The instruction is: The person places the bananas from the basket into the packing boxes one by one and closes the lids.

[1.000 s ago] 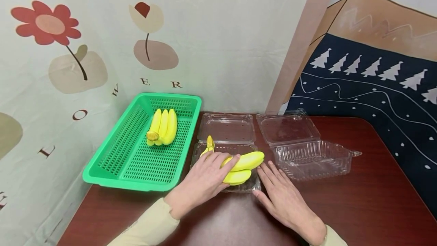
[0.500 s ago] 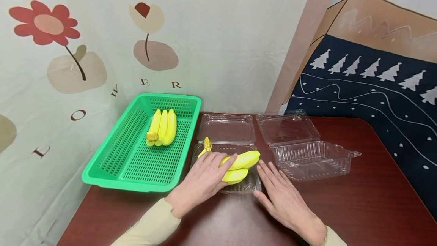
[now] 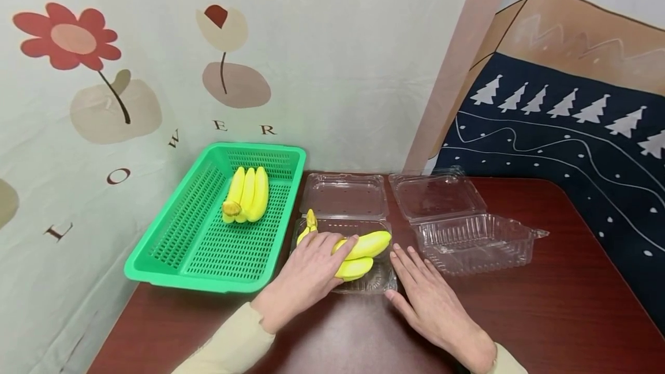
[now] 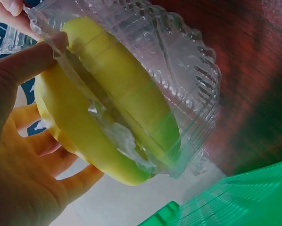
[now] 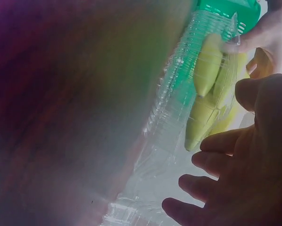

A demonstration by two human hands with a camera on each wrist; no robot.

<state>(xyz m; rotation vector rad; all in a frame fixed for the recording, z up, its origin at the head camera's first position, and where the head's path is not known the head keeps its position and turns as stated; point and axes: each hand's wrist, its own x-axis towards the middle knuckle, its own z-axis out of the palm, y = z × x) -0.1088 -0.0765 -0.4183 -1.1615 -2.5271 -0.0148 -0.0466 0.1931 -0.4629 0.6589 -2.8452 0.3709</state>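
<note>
My left hand (image 3: 314, 263) lies over a bunch of yellow bananas (image 3: 370, 245) and grips it, thumb on the near side. The bunch sits within the base of an open clear plastic clamshell box (image 3: 363, 286), its stem sticking out beyond my fingers at the left. In the left wrist view, the bananas (image 4: 127, 84) show through the box's clear wall (image 4: 193, 94), with my thumb and fingers around them. At the box's right side, my right hand (image 3: 433, 302) rests with straight fingers, the fingertips at its wall.
A green perforated basket (image 3: 208, 281) at the left holds another bunch of bananas (image 3: 248, 192). To the right stands a second open clamshell box (image 3: 475, 244), lid leaning back (image 3: 439, 195). Printed cloth (image 3: 353, 74) hangs behind the dark red-brown table (image 3: 571, 305).
My left hand has shifted the bananas slightly left within the box, so their tips stand farther from my right hand. The right hand has stayed in place.
</note>
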